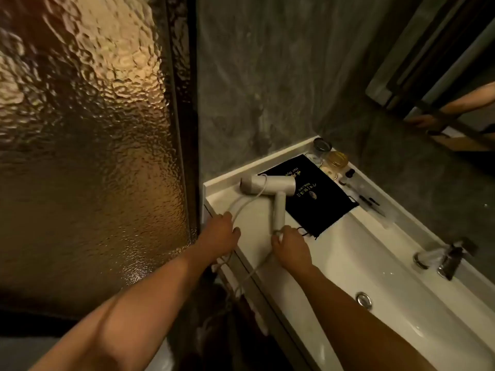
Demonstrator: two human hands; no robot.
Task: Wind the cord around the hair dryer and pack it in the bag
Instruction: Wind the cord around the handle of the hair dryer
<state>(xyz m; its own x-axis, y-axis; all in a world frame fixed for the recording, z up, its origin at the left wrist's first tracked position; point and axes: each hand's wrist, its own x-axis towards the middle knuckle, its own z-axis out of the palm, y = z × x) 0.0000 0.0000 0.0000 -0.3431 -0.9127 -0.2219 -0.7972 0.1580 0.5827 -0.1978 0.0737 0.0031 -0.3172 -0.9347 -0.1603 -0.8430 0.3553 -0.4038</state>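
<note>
The hair dryer point(270, 190) lies on the white counter point(251, 236) just ahead of both your hands, its barrel running left to right along the back edge and its handle pointing straight back toward you. That handle is the axis the winding turns on: its free end sits right at your right hand point(290, 246), whose fingers are closed around the handle's tip, where the cord point(242, 207) leaves it. Your left hand point(218, 236) is just to the left of the handle, fingers curled over a loop of cord that arcs up over the barrel and comes back down; more cord trails off the counter's front edge below your wrists. So your right hand is the nearer one to the dryer itself, and your left is the one feeding cord.

The black bag point(313, 202) lies flat just beyond and to the right of the dryer, with the barrel's right end overlapping its near corner. Its drawstring end faces you, near your right hand.

Winding looks barely begun, since only one loose loop crosses the barrel.
</note>
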